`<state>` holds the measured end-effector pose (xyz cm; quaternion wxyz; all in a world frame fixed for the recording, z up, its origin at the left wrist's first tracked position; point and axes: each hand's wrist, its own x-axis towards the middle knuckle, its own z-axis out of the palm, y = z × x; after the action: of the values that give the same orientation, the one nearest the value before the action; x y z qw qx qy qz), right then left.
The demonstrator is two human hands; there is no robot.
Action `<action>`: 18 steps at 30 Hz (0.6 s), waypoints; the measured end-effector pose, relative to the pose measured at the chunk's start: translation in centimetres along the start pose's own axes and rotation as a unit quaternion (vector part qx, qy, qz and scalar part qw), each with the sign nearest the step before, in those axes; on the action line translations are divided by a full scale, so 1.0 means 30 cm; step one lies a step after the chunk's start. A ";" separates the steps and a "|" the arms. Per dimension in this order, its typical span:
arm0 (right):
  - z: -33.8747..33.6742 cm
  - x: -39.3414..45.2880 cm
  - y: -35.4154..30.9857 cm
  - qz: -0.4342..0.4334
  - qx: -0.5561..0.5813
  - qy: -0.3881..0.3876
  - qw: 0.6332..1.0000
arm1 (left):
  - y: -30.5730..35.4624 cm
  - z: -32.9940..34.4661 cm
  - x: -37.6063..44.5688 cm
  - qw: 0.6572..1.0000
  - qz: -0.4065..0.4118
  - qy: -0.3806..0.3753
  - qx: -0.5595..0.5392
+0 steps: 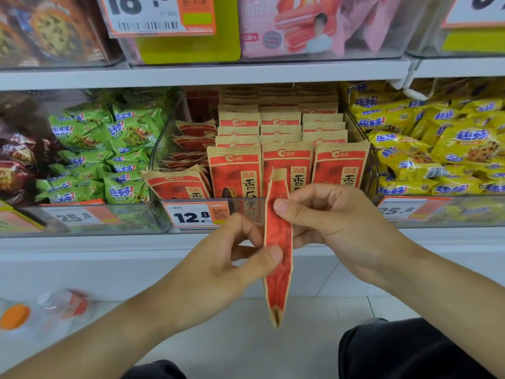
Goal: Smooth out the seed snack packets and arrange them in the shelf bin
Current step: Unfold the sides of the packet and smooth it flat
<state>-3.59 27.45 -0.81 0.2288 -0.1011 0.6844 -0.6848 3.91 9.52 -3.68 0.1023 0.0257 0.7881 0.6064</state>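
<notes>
Held packet: a red and kraft-brown seed snack packet (278, 242) is held upright and edge-on in front of the shelf, below the bin's front lip.
Left hand: the left hand (232, 258) pinches the packet's lower middle between thumb and fingers.
Right hand: the right hand (336, 222) pinches the packet higher up, thumb on the near face, fingers curled behind.
Shelf bin: the clear shelf bin (373, 170) holds matching packets (287, 165) standing in three neat rows; on its left side others (191, 143) lie loose and tilted.
Price tag: a 12.8 price tag (196, 216) hangs on the bin front.
Neighbours: green snack bags (109, 149) fill the bin on the left, yellow snack bags (437, 149) the one on the right.
Floor: a blurred bottle with an orange cap (15, 317) lies at lower left.
</notes>
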 end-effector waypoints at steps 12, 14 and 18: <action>0.025 -0.006 0.049 0.010 -0.076 -0.008 0.997 | 0.007 -0.006 0.011 0.989 -0.030 0.070 -0.130; 0.053 -0.014 0.077 0.029 -0.057 -0.006 0.998 | 0.005 0.001 0.010 0.987 -0.043 0.089 -0.128; 0.060 -0.012 0.069 0.013 -0.090 -0.040 0.995 | 0.006 0.008 0.008 0.982 -0.062 0.147 -0.103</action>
<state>-2.10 26.10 -2.70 0.2545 -0.1402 0.7350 -0.6126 3.72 9.83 -3.59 0.0254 -0.1235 0.7277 0.6742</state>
